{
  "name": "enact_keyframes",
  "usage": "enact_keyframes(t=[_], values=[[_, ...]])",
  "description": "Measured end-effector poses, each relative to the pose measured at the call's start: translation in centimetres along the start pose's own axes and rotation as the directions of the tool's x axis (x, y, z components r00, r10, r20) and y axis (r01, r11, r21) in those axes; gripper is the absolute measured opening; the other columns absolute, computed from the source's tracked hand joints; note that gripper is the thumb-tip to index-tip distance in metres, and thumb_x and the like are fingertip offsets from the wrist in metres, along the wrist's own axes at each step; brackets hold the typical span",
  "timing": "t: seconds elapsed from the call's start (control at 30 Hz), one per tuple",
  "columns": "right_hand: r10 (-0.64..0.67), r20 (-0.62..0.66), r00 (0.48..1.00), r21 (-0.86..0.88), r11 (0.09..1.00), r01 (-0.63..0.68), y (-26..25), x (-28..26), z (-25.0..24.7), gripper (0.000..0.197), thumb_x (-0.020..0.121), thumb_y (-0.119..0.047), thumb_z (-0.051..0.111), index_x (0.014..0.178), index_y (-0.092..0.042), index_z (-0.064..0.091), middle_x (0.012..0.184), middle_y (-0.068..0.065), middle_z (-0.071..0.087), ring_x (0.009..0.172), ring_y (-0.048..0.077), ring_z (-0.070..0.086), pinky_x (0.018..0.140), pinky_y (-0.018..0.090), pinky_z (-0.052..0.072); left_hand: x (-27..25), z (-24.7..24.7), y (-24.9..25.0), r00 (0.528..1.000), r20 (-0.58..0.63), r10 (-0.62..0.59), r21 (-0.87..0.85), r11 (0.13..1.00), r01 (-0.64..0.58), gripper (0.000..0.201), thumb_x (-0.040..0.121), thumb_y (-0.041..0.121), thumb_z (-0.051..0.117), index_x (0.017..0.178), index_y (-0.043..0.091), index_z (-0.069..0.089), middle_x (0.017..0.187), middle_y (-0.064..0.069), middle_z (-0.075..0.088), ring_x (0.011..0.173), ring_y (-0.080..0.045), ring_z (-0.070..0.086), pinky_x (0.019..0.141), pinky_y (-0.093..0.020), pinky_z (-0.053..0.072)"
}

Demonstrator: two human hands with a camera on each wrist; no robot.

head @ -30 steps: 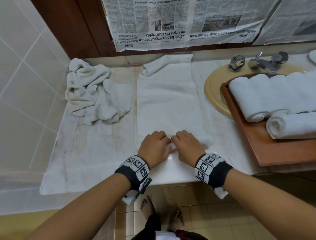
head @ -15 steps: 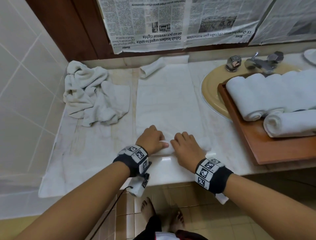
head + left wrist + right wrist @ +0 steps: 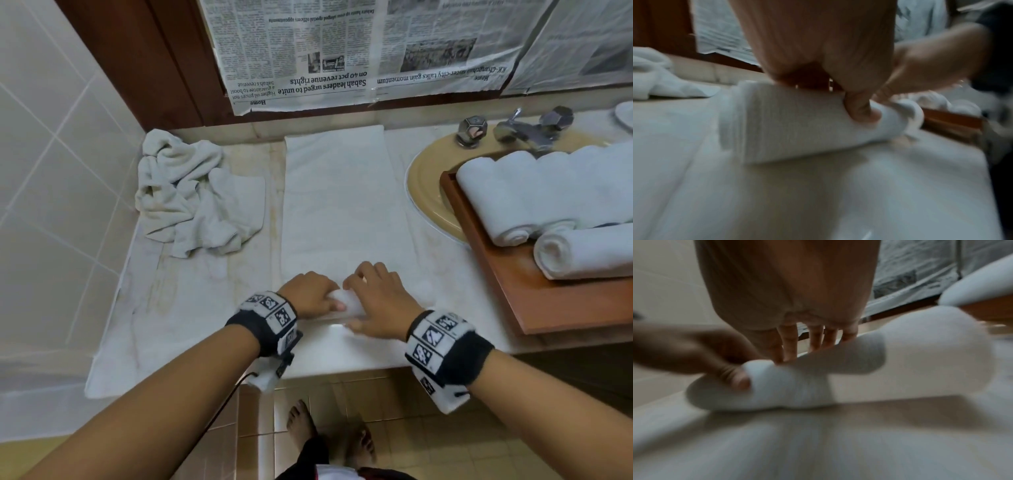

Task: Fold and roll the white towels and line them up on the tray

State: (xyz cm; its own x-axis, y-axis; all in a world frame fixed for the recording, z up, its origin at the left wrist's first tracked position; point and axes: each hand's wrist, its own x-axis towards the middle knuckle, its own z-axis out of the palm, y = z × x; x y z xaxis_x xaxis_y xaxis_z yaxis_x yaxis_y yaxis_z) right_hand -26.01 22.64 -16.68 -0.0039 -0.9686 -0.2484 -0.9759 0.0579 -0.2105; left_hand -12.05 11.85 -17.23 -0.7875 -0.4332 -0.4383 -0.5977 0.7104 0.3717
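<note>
left hand (image 3: 310,297): curled over left half of the roll (image 3: 349,305), thumb pressed into its near face, fingers hidden behind it. right hand (image 3: 378,301): fingers spread over right half of the roll, tips on its far side, thumb low at the near side. roll: short, only begun, lying near the front edge of the counter (image 3: 205,308); rest of the towel (image 3: 342,205) flat, running to the back edge. right end of the roll looks looser and fatter than the left in the wrist views, though both are blurred.

risks, as judged: uneven pressure between the two hands, giving a cone instead of a cylinder; loose core from too light a press, so sagging once lifted; side edges wandering, leaving a ragged end.

outward: crumpled towels (image 3: 191,198) at the back left corner, not yet folded. tray (image 3: 534,294) at the right edge, over the sink (image 3: 428,192), carrying finished rolls (image 3: 548,192); new roll of mismatched thickness would spoil that line.
</note>
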Motion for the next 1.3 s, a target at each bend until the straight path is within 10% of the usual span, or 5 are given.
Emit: enact_keyframes(t=[0.13,0.3,0.9,1.1,1.3], values=[[-0.064,-0.058,0.996,-0.197,0.979,0.052,0.2,-0.5,1.4,0.057,0.042,-0.025,0.09,0.09,-0.013,0.063,0.09,0.004,0.057,0.077,0.023,0.054,0.061,0.033,0.046,0.7,-0.6,0.1,0.994,0.069,-0.086,-0.092,0.991,0.092,0.036,0.094,0.04,0.056,0.113,0.011,0.067,0.11,-0.006,0.066,0.104,-0.023,0.059,0.088,-0.034,0.045],[-0.002,0.068,0.998,0.06,0.998,-0.002,1.1,1.0,-0.6,0.03,0.084,-0.022,0.068,0.111,-0.01,0.062,0.109,0.007,0.062,0.103,0.025,0.055,0.082,0.031,0.041,-0.7,1.9,0.5,0.858,-0.453,0.244,0.197,0.965,-0.171,0.038,0.084,0.043,0.065,0.11,0.015,0.069,0.104,-0.005,0.06,0.089,-0.025,0.059,0.067,-0.032,0.046],[0.04,0.192,0.981,0.23,0.97,-0.084,2.9,-0.7,-0.6,0.04,0.086,-0.038,0.066,0.122,-0.021,0.058,0.119,0.001,0.06,0.111,0.021,0.051,0.092,0.033,0.041,0.0,0.4,-0.7,0.988,0.152,-0.023,-0.296,0.953,0.068,0.04,0.097,0.044,0.051,0.127,0.018,0.059,0.124,-0.005,0.059,0.116,-0.021,0.052,0.095,-0.03,0.039],[0.125,0.313,0.942,0.137,0.975,-0.175,2.8,2.1,-2.1,0.041,0.087,-0.042,0.063,0.121,-0.021,0.059,0.124,0.003,0.046,0.122,0.023,0.037,0.099,0.038,0.031,-1.4,3.1,0.5,0.844,-0.431,0.318,0.253,0.941,-0.226,0.036,0.088,0.039,0.051,0.112,0.016,0.067,0.103,-0.006,0.058,0.084,-0.027,0.056,0.061,-0.035,0.049],[0.127,-0.075,0.989,0.058,0.991,-0.123,1.8,0.1,-0.4,0.029,0.09,-0.039,0.056,0.114,-0.024,0.05,0.116,-0.004,0.047,0.113,0.02,0.041,0.09,0.037,0.032,-0.9,4.4,-0.2,0.865,-0.339,0.37,0.496,0.852,-0.17,0.073,0.06,0.056,0.079,0.111,0.006,0.066,0.092,-0.007,0.057,0.074,-0.024,0.055,0.055,-0.03,0.039]])
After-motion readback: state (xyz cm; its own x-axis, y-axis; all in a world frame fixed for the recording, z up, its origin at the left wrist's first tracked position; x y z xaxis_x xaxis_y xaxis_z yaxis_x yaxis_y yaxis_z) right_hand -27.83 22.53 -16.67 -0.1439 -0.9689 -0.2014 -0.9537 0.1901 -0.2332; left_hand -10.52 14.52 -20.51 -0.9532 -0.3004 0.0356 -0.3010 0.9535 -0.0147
